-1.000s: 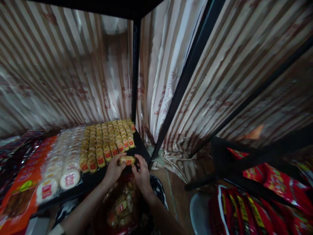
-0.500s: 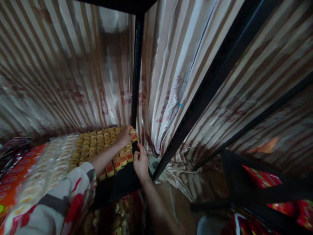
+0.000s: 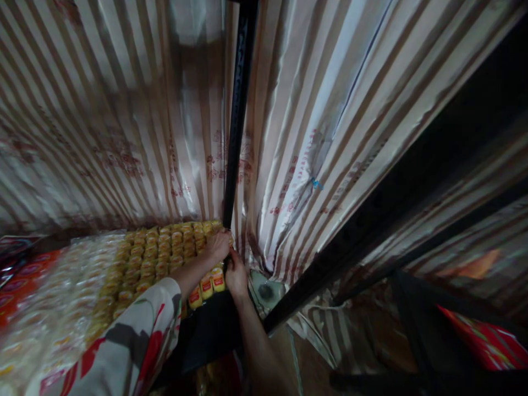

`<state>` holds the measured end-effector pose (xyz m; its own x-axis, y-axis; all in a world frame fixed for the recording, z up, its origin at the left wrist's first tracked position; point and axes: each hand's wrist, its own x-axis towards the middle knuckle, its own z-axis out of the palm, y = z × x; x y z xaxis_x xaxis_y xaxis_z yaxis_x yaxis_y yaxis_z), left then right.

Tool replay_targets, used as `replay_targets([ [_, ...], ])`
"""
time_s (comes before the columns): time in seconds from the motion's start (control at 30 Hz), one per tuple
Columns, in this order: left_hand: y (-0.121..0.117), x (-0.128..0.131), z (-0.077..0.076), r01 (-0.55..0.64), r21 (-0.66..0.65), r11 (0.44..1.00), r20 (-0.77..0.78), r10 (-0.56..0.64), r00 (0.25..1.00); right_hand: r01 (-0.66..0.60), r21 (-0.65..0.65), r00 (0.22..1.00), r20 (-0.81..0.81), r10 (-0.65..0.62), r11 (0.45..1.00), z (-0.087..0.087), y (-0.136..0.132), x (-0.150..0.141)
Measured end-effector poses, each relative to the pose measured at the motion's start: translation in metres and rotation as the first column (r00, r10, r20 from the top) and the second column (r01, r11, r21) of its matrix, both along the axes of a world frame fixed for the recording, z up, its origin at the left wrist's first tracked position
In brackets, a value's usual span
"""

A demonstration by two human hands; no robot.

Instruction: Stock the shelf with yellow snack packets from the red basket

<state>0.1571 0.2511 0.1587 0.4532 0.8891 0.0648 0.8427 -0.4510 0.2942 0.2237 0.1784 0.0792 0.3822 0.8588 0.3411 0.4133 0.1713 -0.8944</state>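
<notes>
Rows of small yellow snack packs [image 3: 160, 256] with red labels lie on a black shelf [image 3: 210, 330]. My left hand [image 3: 218, 245] reaches to the far right end of the rows beside the black upright post [image 3: 237, 126], fingers curled over a yellow pack [image 3: 229, 238] that is mostly hidden. My right hand [image 3: 236, 273] sits just below it at the shelf's right edge, fingers bent and touching the packs near the post; whether it holds anything is hidden.
Round white wrapped cakes [image 3: 61, 291] and orange packets [image 3: 16, 280] lie left of the yellow rows. A striped plastic sheet [image 3: 330, 110] hangs behind and to the right. A black diagonal bar [image 3: 330, 269] crosses at the right, with red bags [image 3: 490, 341] beyond.
My left hand carried a yellow pack from the shelf's front edge to the far right corner by the post. My right hand followed it up. The view has tilted upward.
</notes>
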Motion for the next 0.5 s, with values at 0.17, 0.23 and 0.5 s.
replay_targets([
  [0.17,0.002,0.000,-0.004,-0.028,0.024,0.999,-0.023,0.029,0.999,0.003,0.004,1.000,0.030,-0.003,1.000,-0.009,0.012,0.003],
  [0.23,0.003,0.001,-0.004,-0.048,0.033,0.998,-0.023,0.048,0.999,-0.010,0.006,0.997,0.074,0.009,1.000,-0.011,0.015,0.003],
  [0.5,0.004,0.006,0.002,-0.071,0.012,0.997,-0.046,0.072,0.996,-0.021,-0.036,0.984,0.177,0.027,0.999,-0.014,0.017,0.005],
])
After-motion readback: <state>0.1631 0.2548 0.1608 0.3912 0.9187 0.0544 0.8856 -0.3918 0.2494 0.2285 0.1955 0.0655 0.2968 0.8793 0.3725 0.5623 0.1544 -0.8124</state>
